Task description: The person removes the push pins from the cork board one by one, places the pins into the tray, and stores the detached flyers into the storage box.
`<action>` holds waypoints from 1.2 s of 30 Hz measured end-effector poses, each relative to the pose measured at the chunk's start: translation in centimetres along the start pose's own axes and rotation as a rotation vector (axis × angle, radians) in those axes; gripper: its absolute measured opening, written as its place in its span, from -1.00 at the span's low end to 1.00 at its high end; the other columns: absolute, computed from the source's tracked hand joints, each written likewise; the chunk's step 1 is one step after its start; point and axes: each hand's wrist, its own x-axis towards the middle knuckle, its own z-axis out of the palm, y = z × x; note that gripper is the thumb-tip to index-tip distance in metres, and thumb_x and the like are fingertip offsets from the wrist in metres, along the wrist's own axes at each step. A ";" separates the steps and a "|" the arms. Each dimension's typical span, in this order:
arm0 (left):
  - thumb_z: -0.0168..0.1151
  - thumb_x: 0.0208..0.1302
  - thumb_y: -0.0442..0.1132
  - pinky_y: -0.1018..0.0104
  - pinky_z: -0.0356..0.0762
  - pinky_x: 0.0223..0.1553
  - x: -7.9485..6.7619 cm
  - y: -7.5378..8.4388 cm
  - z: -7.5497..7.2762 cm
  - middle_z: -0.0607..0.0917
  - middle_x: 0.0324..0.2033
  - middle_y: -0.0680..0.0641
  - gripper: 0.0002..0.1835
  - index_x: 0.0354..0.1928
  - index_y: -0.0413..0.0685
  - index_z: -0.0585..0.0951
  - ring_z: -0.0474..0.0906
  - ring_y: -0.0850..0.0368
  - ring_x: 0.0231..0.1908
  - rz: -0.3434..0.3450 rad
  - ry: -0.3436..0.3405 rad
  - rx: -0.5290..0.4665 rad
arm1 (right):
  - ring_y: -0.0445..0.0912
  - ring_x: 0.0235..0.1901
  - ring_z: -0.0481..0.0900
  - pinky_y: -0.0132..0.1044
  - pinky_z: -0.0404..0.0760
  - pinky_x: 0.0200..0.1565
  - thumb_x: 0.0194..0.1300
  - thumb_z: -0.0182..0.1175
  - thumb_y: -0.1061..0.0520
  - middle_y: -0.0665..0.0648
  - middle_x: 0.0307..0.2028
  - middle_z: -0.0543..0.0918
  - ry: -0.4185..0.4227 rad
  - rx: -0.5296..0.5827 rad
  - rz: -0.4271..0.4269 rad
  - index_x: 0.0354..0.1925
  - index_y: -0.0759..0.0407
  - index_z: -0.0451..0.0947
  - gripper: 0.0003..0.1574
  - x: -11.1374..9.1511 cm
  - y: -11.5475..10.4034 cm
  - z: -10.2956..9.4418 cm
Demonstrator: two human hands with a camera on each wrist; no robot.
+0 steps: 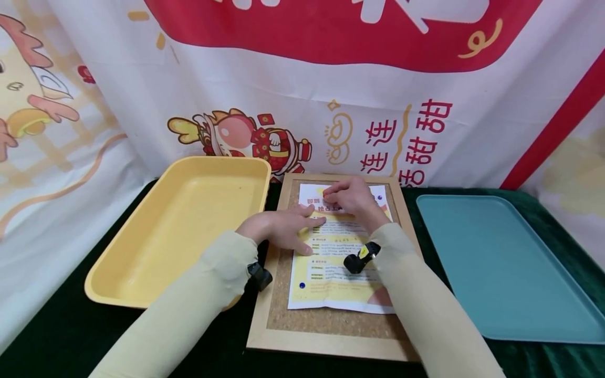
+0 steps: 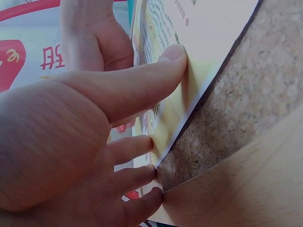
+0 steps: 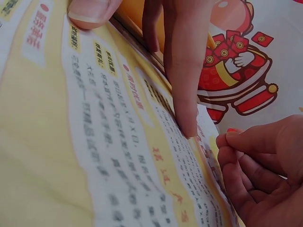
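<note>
A printed yellow-and-white sheet of paper (image 1: 326, 273) lies on a wood-framed corkboard (image 1: 331, 326). One blue pushpin (image 1: 302, 285) sits near its lower left, another blue pushpin (image 1: 379, 198) near its top right. My left hand (image 1: 288, 227) rests on the sheet's left side, fingers spread; in the left wrist view its thumb (image 2: 163, 78) presses the paper near the edge. At the sheet's top left, my right hand (image 1: 353, 199) pinches a small red pushpin (image 3: 232, 130) between thumb and forefinger. Its point is hidden, so contact with the paper cannot be told.
A deep yellow tray (image 1: 175, 231) stands left of the corkboard, close beside it. To the right lies a flat teal tray (image 1: 510, 268). A dark green cloth (image 1: 208, 349) covers the table, and a printed white-and-red curtain (image 1: 293, 84) hangs directly behind.
</note>
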 end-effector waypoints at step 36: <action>0.26 0.53 0.12 -0.07 -0.20 0.71 -0.1 0.1 0.1 -0.20 0.74 -0.10 -0.13 0.72 0.30 0.06 -0.35 -0.11 0.74 -0.001 -0.002 0.004 | 0.04 0.15 0.59 0.06 0.52 0.29 0.50 0.34 0.01 0.10 0.17 0.71 0.153 0.083 -0.061 0.15 -0.03 0.77 -0.69 -4.2 0.7 -4.9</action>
